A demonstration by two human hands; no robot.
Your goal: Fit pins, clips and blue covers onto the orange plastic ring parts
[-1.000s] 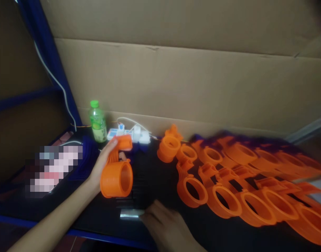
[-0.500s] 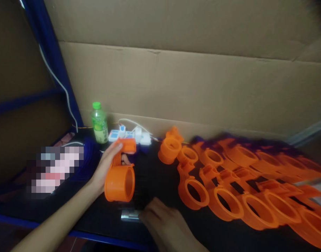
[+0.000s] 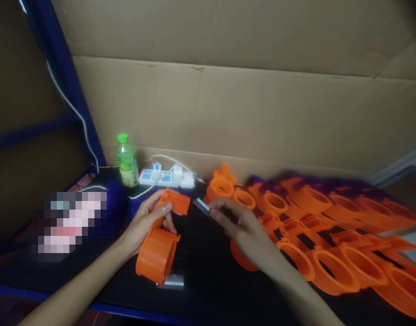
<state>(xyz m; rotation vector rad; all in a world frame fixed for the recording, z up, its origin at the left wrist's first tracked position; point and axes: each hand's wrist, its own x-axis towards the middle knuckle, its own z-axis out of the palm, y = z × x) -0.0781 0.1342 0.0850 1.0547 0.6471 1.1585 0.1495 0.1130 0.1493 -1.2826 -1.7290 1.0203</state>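
We hold one orange plastic ring-and-handle piece (image 3: pixel 157 256) in our left hand (image 3: pixel 140 226), fingers closed around its handle just below the block-shaped head (image 3: pixel 177 202); it is up in front of us, over the black tabletop (image 3: pixel 208 294), ring hanging lowest. Our right hand (image 3: pixel 240 222) pinches one small toothed strip (image 3: pixel 203 206) by its end between thumb and fingers, its free end near the head but apart from it. One silvery strip (image 3: pixel 176 281) lies on the tabletop, partly behind the held ring. To our right we count five rings in the front row (image 3: pixel 364 262), one partly behind our right arm; in the blurred, overlapping back row (image 3: pixel 310 197) we make out about seven. The only container we see is one green-capped bottle (image 3: pixel 128 164), standing upright; we cannot tell how full it is. Just beside it, one white power strip (image 3: pixel 166 177) carries at least two plugs.
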